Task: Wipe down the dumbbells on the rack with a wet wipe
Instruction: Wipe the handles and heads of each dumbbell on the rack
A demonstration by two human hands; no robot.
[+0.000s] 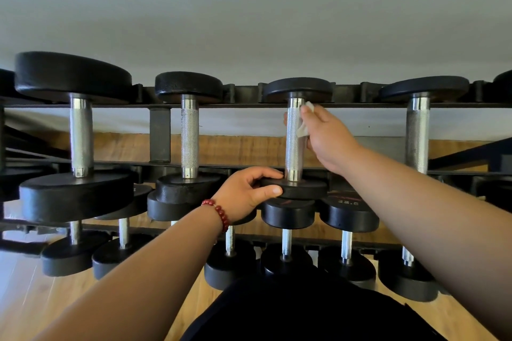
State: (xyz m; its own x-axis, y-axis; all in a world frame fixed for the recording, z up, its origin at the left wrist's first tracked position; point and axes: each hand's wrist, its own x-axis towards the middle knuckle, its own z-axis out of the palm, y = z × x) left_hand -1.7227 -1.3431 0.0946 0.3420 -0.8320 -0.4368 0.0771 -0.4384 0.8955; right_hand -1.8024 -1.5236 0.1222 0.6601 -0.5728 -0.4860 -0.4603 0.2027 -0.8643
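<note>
While the right hand (327, 135) works the wipe (302, 130) along the handle (293, 141), the left hand (249, 191) steadies the same dumbbell by its near head (299, 188), thumb below the rim and fingers curled over the top. That grip looks meant to stop the weight from rolling in its cradle as the handle is rubbed. The right hand is closed around the upper part of the handle, with the wipe pinched between the fingers and the knurled steel; a corner of the wipe pokes out by the fingertips, just under the far head (297, 88). Holding it that way lets the cloth wrap the bar, so one pass can clean most of the way round.

This dumbbell sits on the top tier of the rack (160, 135), third of the four fully in view, lying across the two rails with its heads overhanging them. Its neighbours rest the same way, each well apart from the next, which leaves room for a hand between them. A lower tier holds smaller dumbbells, one marked 22.5 (348, 202), close beneath the left hand.

My guess is that the handle is the step in hand and that the heads, and the other dumbbells, remain to be wiped, though nothing shows which are already clean. A red bead bracelet (219, 212) circles the left wrist.
</note>
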